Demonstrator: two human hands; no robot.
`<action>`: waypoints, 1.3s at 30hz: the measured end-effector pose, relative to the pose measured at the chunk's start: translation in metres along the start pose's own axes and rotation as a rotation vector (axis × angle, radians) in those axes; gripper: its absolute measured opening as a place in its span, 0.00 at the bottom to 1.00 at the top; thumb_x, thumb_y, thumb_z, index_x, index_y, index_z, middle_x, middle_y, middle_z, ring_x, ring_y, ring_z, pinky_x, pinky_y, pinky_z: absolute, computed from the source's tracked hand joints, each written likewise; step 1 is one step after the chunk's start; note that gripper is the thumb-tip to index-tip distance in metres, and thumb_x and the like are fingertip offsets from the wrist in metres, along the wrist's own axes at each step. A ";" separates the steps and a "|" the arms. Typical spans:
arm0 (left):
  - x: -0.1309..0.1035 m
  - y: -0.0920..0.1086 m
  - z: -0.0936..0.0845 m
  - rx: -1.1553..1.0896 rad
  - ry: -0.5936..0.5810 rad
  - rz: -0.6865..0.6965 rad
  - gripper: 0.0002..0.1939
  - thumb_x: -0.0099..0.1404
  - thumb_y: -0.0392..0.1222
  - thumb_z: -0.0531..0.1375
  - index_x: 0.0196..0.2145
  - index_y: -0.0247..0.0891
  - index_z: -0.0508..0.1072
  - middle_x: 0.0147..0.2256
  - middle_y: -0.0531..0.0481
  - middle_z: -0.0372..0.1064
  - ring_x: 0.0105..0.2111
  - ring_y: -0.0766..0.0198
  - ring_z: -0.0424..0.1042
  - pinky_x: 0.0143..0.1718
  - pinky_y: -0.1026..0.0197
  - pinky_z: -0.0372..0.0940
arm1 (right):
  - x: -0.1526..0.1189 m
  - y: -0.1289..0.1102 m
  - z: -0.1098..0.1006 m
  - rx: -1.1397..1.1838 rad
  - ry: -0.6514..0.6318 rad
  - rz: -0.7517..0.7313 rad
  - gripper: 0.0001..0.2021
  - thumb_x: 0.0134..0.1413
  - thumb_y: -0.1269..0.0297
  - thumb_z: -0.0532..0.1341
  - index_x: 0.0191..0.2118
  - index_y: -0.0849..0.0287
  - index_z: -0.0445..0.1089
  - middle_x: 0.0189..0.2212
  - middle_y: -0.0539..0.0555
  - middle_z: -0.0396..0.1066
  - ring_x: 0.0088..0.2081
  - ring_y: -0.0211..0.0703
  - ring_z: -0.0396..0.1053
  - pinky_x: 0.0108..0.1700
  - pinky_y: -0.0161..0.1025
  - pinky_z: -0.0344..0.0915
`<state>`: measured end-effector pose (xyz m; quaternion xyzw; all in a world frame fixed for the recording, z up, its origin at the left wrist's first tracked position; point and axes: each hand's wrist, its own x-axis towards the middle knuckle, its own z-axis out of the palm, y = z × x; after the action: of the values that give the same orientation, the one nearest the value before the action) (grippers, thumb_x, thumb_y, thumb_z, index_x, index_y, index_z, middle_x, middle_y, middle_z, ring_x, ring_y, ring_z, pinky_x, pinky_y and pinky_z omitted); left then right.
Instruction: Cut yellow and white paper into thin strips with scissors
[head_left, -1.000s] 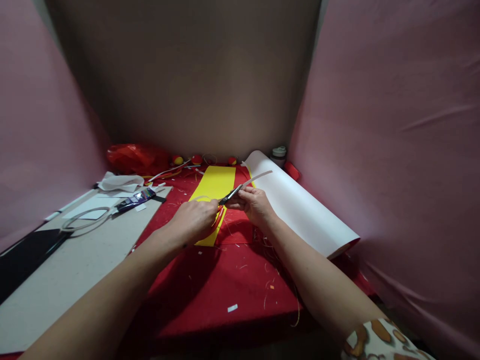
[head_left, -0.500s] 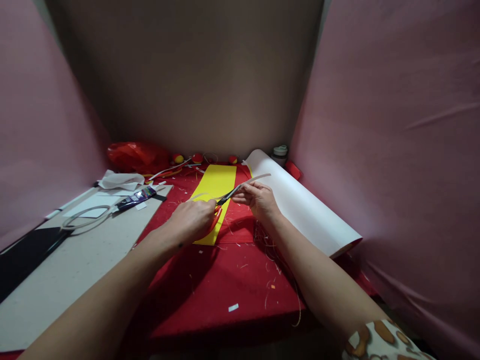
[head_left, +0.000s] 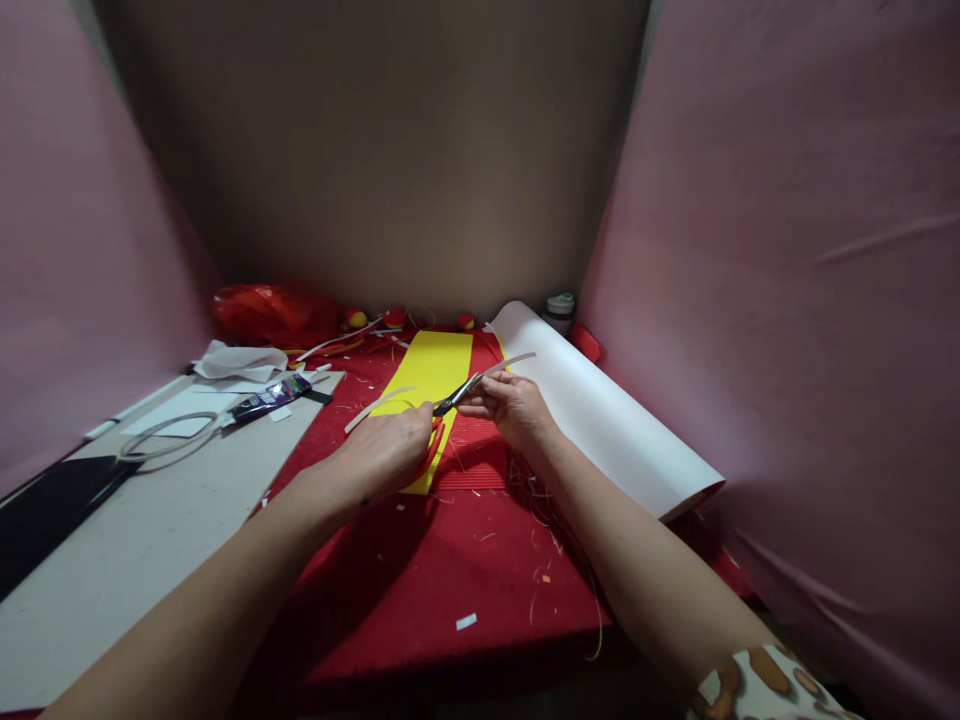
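My left hand is closed round the orange handles of the scissors, whose dark blades point up and right toward my other hand. Between the fingers of my right hand is a thin pale strip, its end sticking out to the upper right. The blade tips meet the strip at those fingertips. Another pale length shows beyond my left hand; whether it joins the strip is hidden. Below both hands lie a yellow corrugated sheet and a red corrugated sheet.
A white roll lies to the right, with a lidded cup behind it. On the left, a grey board bears a dark tube and a coiled strip. A red bag sits behind. Scraps dot the red cloth.
The pale length beyond my left hand has swung down and left. The strip's right end and my right hand have shifted slightly left; the scissors stay between my hands.
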<state>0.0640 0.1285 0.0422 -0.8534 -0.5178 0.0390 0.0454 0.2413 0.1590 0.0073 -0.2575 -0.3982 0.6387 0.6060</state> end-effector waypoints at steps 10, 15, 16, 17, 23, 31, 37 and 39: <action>-0.004 0.006 -0.006 0.032 0.001 -0.035 0.19 0.64 0.38 0.41 0.50 0.34 0.59 0.36 0.38 0.69 0.33 0.50 0.71 0.30 0.51 0.63 | -0.001 0.000 0.001 0.008 -0.016 0.009 0.03 0.48 0.73 0.59 0.25 0.64 0.65 0.21 0.55 0.74 0.25 0.42 0.73 0.29 0.39 0.74; -0.003 0.005 -0.004 0.024 0.024 -0.014 0.19 0.62 0.34 0.41 0.47 0.31 0.62 0.36 0.34 0.69 0.34 0.49 0.71 0.31 0.52 0.62 | -0.001 0.000 0.002 0.003 -0.004 0.008 0.04 0.48 0.72 0.60 0.25 0.64 0.64 0.22 0.55 0.74 0.24 0.42 0.73 0.32 0.42 0.74; -0.003 0.005 -0.003 0.027 0.029 -0.020 0.19 0.62 0.33 0.41 0.47 0.31 0.62 0.37 0.34 0.69 0.34 0.49 0.71 0.31 0.52 0.62 | -0.001 0.000 0.002 0.004 0.002 0.008 0.04 0.49 0.72 0.60 0.26 0.64 0.65 0.22 0.55 0.74 0.24 0.42 0.73 0.32 0.42 0.74; -0.002 0.005 -0.003 0.031 0.032 -0.026 0.19 0.62 0.33 0.41 0.46 0.31 0.62 0.36 0.33 0.69 0.34 0.49 0.71 0.31 0.52 0.62 | -0.002 0.000 0.002 0.004 0.004 0.008 0.04 0.49 0.72 0.59 0.26 0.64 0.65 0.22 0.55 0.73 0.24 0.42 0.73 0.33 0.42 0.74; -0.003 0.004 -0.004 0.068 0.054 -0.003 0.16 0.61 0.34 0.42 0.43 0.31 0.63 0.34 0.35 0.70 0.33 0.47 0.71 0.29 0.52 0.62 | -0.002 0.000 0.003 0.006 0.011 0.007 0.04 0.49 0.74 0.58 0.25 0.65 0.65 0.21 0.55 0.73 0.24 0.42 0.73 0.35 0.45 0.73; 0.000 -0.004 0.006 0.062 0.104 0.078 0.15 0.63 0.38 0.42 0.40 0.33 0.64 0.30 0.37 0.70 0.31 0.49 0.71 0.26 0.55 0.61 | -0.002 0.002 0.002 -0.006 0.018 -0.001 0.05 0.49 0.75 0.57 0.24 0.64 0.63 0.19 0.54 0.72 0.23 0.41 0.72 0.34 0.44 0.73; -0.002 -0.004 0.001 0.023 0.130 0.060 0.14 0.62 0.39 0.43 0.40 0.34 0.64 0.29 0.39 0.70 0.29 0.53 0.71 0.25 0.59 0.58 | -0.003 0.000 0.003 -0.001 0.014 0.002 0.04 0.47 0.74 0.58 0.25 0.63 0.63 0.20 0.55 0.72 0.24 0.43 0.74 0.32 0.41 0.73; -0.002 -0.006 -0.002 -0.012 0.222 -0.050 0.15 0.63 0.41 0.43 0.41 0.34 0.63 0.29 0.40 0.70 0.28 0.54 0.70 0.25 0.60 0.57 | -0.004 -0.002 0.004 -0.001 0.030 0.014 0.04 0.47 0.74 0.58 0.25 0.63 0.62 0.21 0.57 0.73 0.25 0.44 0.74 0.32 0.40 0.73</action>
<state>0.0579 0.1296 0.0453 -0.8396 -0.5309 -0.0602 0.0982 0.2394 0.1543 0.0103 -0.2702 -0.3876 0.6387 0.6074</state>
